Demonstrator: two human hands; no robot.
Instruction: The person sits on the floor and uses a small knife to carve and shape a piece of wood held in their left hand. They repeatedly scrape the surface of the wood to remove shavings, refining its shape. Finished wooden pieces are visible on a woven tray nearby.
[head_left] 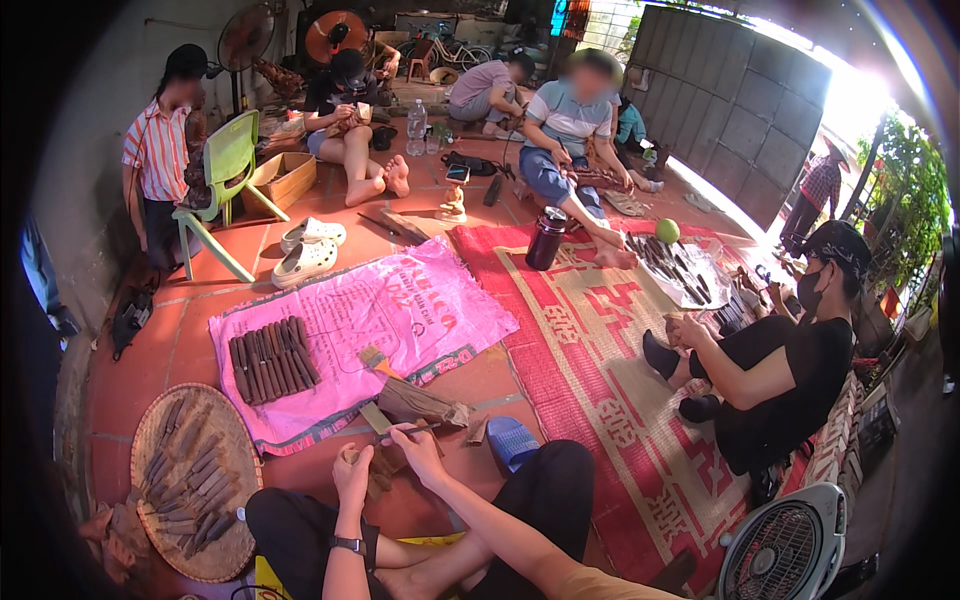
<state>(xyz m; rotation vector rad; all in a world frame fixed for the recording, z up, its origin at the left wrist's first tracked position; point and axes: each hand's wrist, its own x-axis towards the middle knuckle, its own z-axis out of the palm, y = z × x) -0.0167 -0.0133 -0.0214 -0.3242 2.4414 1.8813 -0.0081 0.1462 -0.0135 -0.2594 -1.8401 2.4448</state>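
Head view: what bounds the fingers, left to right?
"Basket to the left, its rim near the left knee. Tiles show between that rim and the fingers. Just beyond the fingers runs the bottom edge of the pink sack; to the right, the edge of the red mat. Raised knees stand on both sides."

And the fingers?
"Left hand: fingers curled; I can't tell what they grip. Right hand: fingers closed around a thin dark tool, which points toward the left hand. Brown wood shows between the hands; whether either touches it is unclear."

Counts?
"Left of the fingers, one basket, its blades too many and overlapped to count. Beyond, one stack of brown rods, uncountable underneath, and one brush. Just right, one blue sandal; farther right, one fan."
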